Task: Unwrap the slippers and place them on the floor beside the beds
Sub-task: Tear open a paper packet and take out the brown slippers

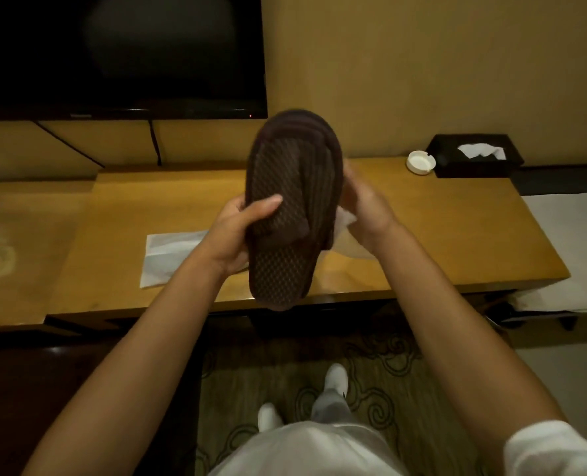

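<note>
So the dark slippers (293, 201) are up in the middle of the frame, sole side facing us and stacked together, with the left hand (238, 231) wrapped round their lower edge, thumb over the sole, while the right hand (364, 207) cups the far side with what looks like a bit of clear wrapper (345, 219) bunched under it. Honestly the grip looks loose, so if the pair gets pulled apart too fast I reckon one slides out and drops onto the desk (456, 235) or the carpet (405, 365) below. Also that flat white wrapper (168, 257) at centre left could get swept off by an elbow.
</note>
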The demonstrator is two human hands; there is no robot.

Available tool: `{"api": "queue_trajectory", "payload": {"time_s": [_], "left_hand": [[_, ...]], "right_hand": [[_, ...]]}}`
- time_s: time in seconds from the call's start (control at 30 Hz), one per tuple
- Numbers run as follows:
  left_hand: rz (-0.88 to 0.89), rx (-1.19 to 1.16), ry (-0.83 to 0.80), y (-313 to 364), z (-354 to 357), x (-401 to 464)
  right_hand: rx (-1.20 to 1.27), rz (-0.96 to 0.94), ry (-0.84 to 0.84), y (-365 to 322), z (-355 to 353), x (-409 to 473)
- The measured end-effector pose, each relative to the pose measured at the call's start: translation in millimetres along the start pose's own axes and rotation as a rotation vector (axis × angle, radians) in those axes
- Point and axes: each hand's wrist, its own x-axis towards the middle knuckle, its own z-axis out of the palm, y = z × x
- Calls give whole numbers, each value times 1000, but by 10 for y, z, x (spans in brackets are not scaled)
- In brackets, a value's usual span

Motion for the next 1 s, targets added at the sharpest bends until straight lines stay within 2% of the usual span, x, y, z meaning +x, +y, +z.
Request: {"api": "queue_trajectory", "payload": {"time_s": [0.13,0.17,0.23,0.3,0.37,0.5,0.63,0.67,0.73,0.8,0.87,0.9,1.0], "left_hand": [[-51,-204,-18,86,-25,62],[-56,-204,-10,95,-51,76],[-54,-164,20,88,-126,97],[-28,-93,60,54,-211,111],[-5,-50,115,2,-300,123],[6,-61,254,-93,-396,167],[-36,-68,331,-129,-351,271],[-28,-66,345,-135,-324,314],[5,-47,382,-126,-269,400],[9,-36,374,-128,-212,448],[18,-40,391,-112,-191,499],[14,-44,382,-124,-166,511],[18,-50,404,-147,-141,593]], "right_hand": [[-225,147,-134,223,-50,-93],[-302,144,-109,225,-78,-96],[-418,65,70,197,-129,-71],[-315,-1,298,137,-186,-23],[-254,-21,415,93,-306,39],[-514,163,243,125,-506,121],[-485,221,149,242,-666,311],[-487,218,190,227,-745,381],[-402,175,396,116,-1033,550],[-100,104,697,-92,-1419,659],[79,157,773,-216,-1704,879],[34,210,759,-232,-1744,896],[-414,388,609,26,-1555,1007]]}}
